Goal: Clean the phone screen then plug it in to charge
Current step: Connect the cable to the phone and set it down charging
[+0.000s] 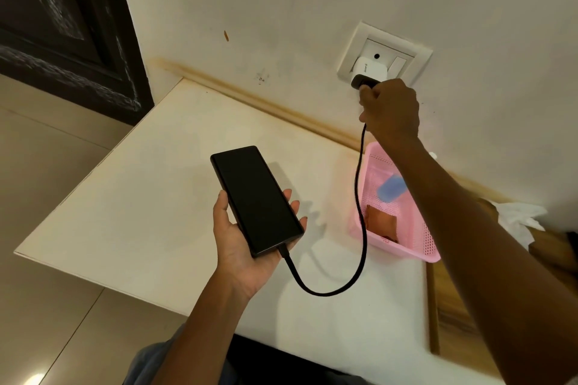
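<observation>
Phone [256, 200], black and with a dark screen, lay face up across the palm of the left hand [242, 237], held above the pale table [125, 197]. The thumb curled along its left edge and the fingertips [294, 201] wrapped up over its right edge, so the hand cupped and gripped it. A black cable [359, 197] was plugged into the phone's lower end, looped down over the table near its front edge, and rose past the left side of a pink basket [419, 247] to the wall.

At the wall the right hand [391, 109] was curled around the cable's upper end, pinching the dark plug just under a white charger [369, 69]. The charger sat in a white socket plate [383, 53], with a rocker switch beside it on the right. Small grey lettering showed on the charger's face, too small to read.

The pink basket stood on the table against the wall, under the right forearm, which crossed over its far corner. Inside it lay a blue oblong object [391, 189] and a reddish-brown packet [381, 223]; any print on them could not be made out. To the right, near the wall, crumpled white tissue [519, 219] rested on a wooden surface [459, 306]. A dark door [62, 25] stood at the left, above a tiled floor [47, 306].
</observation>
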`<state>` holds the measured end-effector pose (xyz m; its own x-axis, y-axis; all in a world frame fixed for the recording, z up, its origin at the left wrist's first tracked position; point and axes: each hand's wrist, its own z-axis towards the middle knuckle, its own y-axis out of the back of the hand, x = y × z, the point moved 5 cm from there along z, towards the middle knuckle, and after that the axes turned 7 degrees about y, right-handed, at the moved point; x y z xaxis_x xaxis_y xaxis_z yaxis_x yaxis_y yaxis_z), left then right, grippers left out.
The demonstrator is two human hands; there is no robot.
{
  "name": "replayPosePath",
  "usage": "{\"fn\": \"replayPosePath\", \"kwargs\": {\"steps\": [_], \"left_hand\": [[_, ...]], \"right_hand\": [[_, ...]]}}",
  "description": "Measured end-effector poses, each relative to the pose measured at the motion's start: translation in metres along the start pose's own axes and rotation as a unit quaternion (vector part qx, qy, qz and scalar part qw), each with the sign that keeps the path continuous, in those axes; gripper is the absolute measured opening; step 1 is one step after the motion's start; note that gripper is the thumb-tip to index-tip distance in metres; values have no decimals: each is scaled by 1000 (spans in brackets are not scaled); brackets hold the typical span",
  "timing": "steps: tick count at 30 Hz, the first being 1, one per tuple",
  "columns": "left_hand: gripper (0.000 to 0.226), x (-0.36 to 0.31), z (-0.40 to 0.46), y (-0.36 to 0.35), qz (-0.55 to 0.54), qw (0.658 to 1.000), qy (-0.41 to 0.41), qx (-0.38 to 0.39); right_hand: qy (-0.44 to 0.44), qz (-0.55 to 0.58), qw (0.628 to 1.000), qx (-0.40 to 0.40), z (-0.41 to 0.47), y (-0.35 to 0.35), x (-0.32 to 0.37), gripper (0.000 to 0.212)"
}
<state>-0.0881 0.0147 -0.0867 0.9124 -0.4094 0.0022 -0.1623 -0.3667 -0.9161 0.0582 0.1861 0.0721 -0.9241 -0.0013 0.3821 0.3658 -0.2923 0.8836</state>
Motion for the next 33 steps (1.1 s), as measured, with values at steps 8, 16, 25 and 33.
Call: {"fn": "replayPosePath", "kwargs": {"steps": [8,16,25,33], "left_hand": [[69,-3,0,-1,-1,1000,-8,1],[69,1,1,0,2,1000,0,-3],[69,-1,2,0,14,1000,-2,2],[66,1,2,-1,26,999,14,19]], "right_hand": [[121,-9,985,-125,-33,19,-9,26],[189,-251,948,-51,-31,-4,-38,56],[209,-363,908,7,-14,-27,-51,82],[184,-374,909,21,-12,-32,-53,82]]}}
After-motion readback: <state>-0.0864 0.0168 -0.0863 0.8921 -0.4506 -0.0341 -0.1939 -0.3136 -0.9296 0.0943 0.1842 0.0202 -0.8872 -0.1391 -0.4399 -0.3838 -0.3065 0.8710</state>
